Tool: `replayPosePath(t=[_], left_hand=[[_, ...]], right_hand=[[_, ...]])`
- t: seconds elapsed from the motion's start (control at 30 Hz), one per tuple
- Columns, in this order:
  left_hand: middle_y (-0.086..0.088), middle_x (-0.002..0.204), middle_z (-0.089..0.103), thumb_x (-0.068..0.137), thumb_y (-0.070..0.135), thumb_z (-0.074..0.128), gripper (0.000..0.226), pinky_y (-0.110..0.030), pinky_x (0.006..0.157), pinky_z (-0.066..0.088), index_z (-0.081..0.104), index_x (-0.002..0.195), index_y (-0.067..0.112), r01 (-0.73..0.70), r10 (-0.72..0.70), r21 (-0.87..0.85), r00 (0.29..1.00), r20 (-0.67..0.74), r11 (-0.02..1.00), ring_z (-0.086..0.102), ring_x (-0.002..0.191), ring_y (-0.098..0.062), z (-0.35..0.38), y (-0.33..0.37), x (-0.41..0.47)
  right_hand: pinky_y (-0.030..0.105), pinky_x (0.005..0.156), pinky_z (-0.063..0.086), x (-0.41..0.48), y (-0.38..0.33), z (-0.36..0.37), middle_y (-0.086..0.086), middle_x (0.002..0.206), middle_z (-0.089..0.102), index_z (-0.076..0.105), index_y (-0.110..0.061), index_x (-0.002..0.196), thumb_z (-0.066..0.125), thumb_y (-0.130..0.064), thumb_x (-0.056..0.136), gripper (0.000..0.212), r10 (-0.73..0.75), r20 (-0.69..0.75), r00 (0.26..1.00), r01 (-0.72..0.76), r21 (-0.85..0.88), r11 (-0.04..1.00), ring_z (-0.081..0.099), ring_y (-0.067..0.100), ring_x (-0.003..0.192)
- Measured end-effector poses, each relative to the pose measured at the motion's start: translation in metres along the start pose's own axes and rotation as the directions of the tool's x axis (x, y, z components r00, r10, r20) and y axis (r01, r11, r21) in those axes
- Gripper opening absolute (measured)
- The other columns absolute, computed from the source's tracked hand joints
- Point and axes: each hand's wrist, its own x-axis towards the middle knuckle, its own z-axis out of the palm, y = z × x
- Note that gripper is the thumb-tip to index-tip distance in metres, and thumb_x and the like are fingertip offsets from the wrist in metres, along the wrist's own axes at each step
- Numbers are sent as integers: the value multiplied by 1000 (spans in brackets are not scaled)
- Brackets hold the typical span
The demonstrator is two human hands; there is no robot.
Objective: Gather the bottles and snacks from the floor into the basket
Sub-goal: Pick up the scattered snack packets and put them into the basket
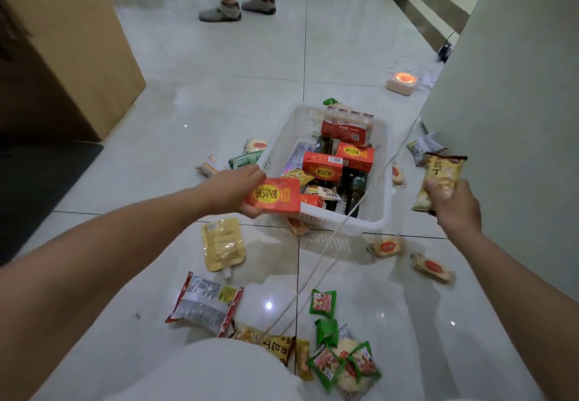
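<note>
The left hand [233, 192] grips a red carton [272, 196], long axis crosswise, over the basket [282, 140] rim at 7 o'clock. The right hand [456, 204] holds a snack bag [440, 178] at 3 o'clock, farther off.

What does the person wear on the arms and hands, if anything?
No gloves on the left hand or the right hand. The left forearm and the right forearm are bare: no sleeve, watch or bracelet shows. Rings cannot be told.
</note>
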Motion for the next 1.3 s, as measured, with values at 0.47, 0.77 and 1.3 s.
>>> replayPosePath(t=[0.47, 0.77, 1.3], left_hand=[[-1, 157, -25, 84, 68, 42, 99, -62, 113, 2, -16, 150, 22, 413, -398, -371, 909, 122, 832, -23, 144, -22, 31, 51, 71], [-10, 155, -28, 86, 70, 33, 92, -57, 113, -6, -23, 147, 30, 593, -585, -279, 802, 119, 756, -21, 144, -32, 121, 23, 1], [-15, 150, -36, 84, 71, 41, 98, -56, 114, -7, -21, 147, 32, 705, -549, -206, 673, 495, 678, -29, 140, -39, 182, 29, -4]], right_hand=[[40, 106, 29, 13, -28, 36, 19, 148, 35, 29, -2, 143, 30, -49, 98, 65, -5, 341, 940, -1, 17, 1000, 35, 34, 134], [50, 114, 21, -2, 155, 56, 9, 158, 18, 20, -30, 149, 19, -76, 81, 82, 277, 369, 887, -73, -481, 874, 18, 32, 143], [70, 106, 9, -32, 130, 123, 5, 157, -23, -3, -56, 142, 28, -64, 91, 60, 203, 585, 785, 197, -547, 813, -17, 36, 144]])
